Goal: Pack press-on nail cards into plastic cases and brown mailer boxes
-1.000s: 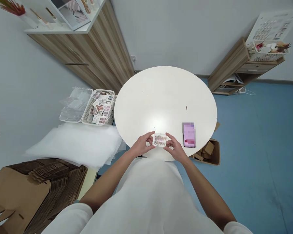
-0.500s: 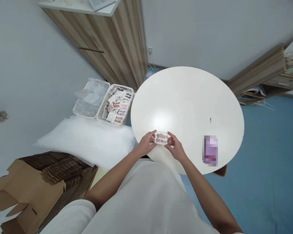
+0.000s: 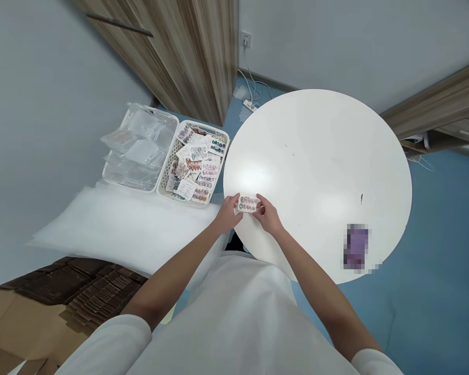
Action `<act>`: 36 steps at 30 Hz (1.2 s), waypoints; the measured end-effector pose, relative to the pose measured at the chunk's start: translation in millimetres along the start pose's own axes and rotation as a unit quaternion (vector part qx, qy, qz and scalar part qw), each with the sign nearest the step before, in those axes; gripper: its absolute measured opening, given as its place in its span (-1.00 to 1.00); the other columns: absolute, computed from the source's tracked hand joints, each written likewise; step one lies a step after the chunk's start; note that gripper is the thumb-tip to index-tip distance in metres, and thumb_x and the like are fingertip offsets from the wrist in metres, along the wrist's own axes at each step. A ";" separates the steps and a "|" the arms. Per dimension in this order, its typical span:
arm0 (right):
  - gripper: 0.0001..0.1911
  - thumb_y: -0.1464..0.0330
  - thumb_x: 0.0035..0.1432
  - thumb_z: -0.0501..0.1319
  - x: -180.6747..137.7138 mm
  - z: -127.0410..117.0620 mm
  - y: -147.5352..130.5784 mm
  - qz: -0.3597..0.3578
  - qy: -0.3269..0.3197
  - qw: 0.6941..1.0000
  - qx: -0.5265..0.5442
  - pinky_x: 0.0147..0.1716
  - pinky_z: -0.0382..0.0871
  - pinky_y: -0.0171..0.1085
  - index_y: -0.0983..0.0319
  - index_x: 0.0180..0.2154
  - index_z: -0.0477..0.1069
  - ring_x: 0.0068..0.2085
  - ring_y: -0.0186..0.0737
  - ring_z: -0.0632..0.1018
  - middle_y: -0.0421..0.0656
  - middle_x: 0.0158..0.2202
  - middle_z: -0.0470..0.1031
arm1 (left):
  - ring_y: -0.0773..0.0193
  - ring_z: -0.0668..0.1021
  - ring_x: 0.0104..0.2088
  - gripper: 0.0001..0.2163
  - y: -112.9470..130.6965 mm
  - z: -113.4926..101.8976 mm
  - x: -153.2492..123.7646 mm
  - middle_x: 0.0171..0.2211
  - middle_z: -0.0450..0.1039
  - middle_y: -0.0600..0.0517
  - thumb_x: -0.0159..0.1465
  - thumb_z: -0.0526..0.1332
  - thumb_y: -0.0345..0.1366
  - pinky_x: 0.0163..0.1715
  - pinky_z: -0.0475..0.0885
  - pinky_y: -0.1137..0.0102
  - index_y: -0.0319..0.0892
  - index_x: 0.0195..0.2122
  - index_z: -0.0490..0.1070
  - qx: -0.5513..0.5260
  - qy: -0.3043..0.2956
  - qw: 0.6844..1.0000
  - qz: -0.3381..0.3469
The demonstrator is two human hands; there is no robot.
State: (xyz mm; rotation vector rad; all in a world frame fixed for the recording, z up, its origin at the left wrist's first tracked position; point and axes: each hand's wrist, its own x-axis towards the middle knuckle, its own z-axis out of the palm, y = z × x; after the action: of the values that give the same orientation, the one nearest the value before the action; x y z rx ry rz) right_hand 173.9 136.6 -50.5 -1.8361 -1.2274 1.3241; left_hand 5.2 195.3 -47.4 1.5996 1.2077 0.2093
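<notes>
A small white card of press-on nails (image 3: 248,203) is held between both my hands over the left near edge of the round white table (image 3: 320,156). My left hand (image 3: 227,212) pinches its left end, and my right hand (image 3: 268,215) pinches its right end. The card lies flat, two rows of nails facing up. Both hands are closed on it.
A white basket (image 3: 197,161) full of similar nail cards stands to the left of the table, beside a tray of clear plastic bags (image 3: 136,148). White foam sheets (image 3: 121,229) lie nearer. Flat cardboard boxes (image 3: 62,291) sit at bottom left. A phone (image 3: 357,247) lies on the table's right side.
My view has swung left and down; the hands with the card have shifted toward the table's left edge, closer to the basket. The grip on the card is unchanged.
</notes>
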 end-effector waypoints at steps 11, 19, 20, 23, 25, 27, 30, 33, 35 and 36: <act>-0.33 0.47 -0.07 0.12 42.3 16.5 -4.2 0.027 0.030 0.994 -0.102 -0.21 0.32 -0.09 0.11 0.12 0.05 -0.28 -0.19 0.37 -0.12 -0.24 0.29 | -0.04 0.23 0.01 -0.33 -4.7 -4.8 33.5 -0.11 0.12 -0.14 -0.02 0.15 -0.41 -0.02 0.18 0.12 -0.23 0.15 -0.03 0.073 0.018 0.997 -0.016; -0.33 0.43 -0.05 0.10 17.1 32.8 -12.0 0.105 0.094 0.983 0.117 -0.10 0.32 -0.16 0.11 0.13 -0.03 -0.07 -0.22 0.36 -0.08 0.01 0.22 | 0.05 0.21 0.07 -0.35 -10.4 -1.5 14.7 0.05 0.05 -0.17 0.05 0.09 -0.40 0.00 0.21 0.16 -0.19 0.19 -0.11 -0.022 0.009 0.999 -0.048; -0.34 0.43 -0.05 0.09 16.4 34.1 -13.2 0.109 0.094 0.979 0.141 -0.08 0.30 -0.16 0.11 0.12 -0.02 -0.04 -0.23 0.35 -0.08 0.02 0.21 | 0.06 0.22 0.07 -0.35 -11.3 -0.7 13.9 0.07 0.04 -0.16 0.05 0.09 -0.40 0.01 0.21 0.17 -0.19 0.19 -0.11 -0.034 0.012 0.998 -0.047; -0.34 0.44 -0.05 0.10 19.6 35.6 -15.7 0.109 0.095 0.975 0.168 -0.03 0.27 -0.15 0.11 0.12 -0.02 0.01 -0.23 0.33 -0.08 0.05 0.20 | 0.09 0.25 0.07 -0.35 -11.8 0.5 15.1 0.10 0.02 -0.14 0.04 0.10 -0.43 0.02 0.21 0.17 -0.16 0.18 -0.10 -0.055 0.027 0.998 -0.035; -0.34 0.44 -0.05 0.10 23.8 34.9 -16.4 0.107 0.097 0.975 0.166 -0.03 0.26 -0.12 0.09 0.11 -0.02 0.02 -0.22 0.33 -0.08 0.06 0.21 | 0.09 0.25 0.06 -0.34 -10.5 -0.2 17.5 0.11 0.03 -0.14 0.03 0.10 -0.44 0.02 0.21 0.17 -0.15 0.18 -0.10 -0.060 0.036 0.997 -0.033; -0.34 0.44 -0.06 0.11 27.0 33.7 -16.5 0.105 0.096 0.976 0.163 -0.03 0.26 -0.12 0.08 0.11 -0.02 0.03 -0.21 0.32 -0.08 0.06 0.21 | 0.09 0.25 0.06 -0.34 -8.8 -1.5 19.7 0.11 0.05 -0.15 0.03 0.10 -0.44 0.01 0.22 0.17 -0.16 0.18 -0.11 -0.062 0.040 0.997 -0.034; -0.33 0.43 -0.06 0.13 28.2 32.4 -16.1 0.101 0.089 0.978 0.158 -0.03 0.26 -0.12 0.08 0.11 -0.01 0.04 -0.21 0.32 -0.08 0.07 0.20 | 0.09 0.25 0.07 -0.34 -7.5 -3.0 21.2 0.10 0.07 -0.15 0.03 0.10 -0.44 0.01 0.22 0.16 -0.17 0.18 -0.11 -0.063 0.044 0.996 -0.034; -0.33 0.41 -0.06 0.14 27.3 31.8 -15.6 0.099 0.083 0.981 0.148 -0.06 0.27 -0.12 0.07 0.11 -0.01 0.03 -0.20 0.32 -0.09 0.07 0.19 | 0.09 0.25 0.07 -0.33 -8.2 -3.2 20.8 0.11 0.07 -0.14 0.04 0.10 -0.44 0.01 0.21 0.15 -0.15 0.19 -0.13 -0.064 0.044 0.997 -0.027; -0.31 0.39 -0.07 0.17 27.3 31.2 -15.5 0.099 0.080 0.982 0.138 -0.08 0.29 -0.13 0.07 0.11 -0.01 0.02 -0.18 0.32 -0.09 0.07 0.20 | 0.09 0.24 0.07 -0.33 -8.8 -2.9 20.3 0.11 0.06 -0.15 0.04 0.09 -0.44 0.02 0.20 0.14 -0.15 0.19 -0.15 -0.060 0.042 0.997 -0.023; -0.30 0.38 -0.08 0.18 27.7 30.6 -15.7 0.100 0.079 0.983 0.133 -0.09 0.29 -0.13 0.07 0.11 -0.01 0.02 -0.18 0.32 -0.09 0.06 0.20 | 0.09 0.24 0.08 -0.33 -8.9 -2.8 20.1 0.11 0.06 -0.15 0.05 0.09 -0.44 0.02 0.20 0.14 -0.16 0.19 -0.15 -0.057 0.041 0.997 -0.021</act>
State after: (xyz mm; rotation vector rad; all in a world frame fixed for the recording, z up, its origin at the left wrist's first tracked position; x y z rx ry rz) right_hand 142.5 166.2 -59.9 -1.8642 -0.7600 1.3444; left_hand 7.6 211.8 -61.9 1.4775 1.2689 0.3135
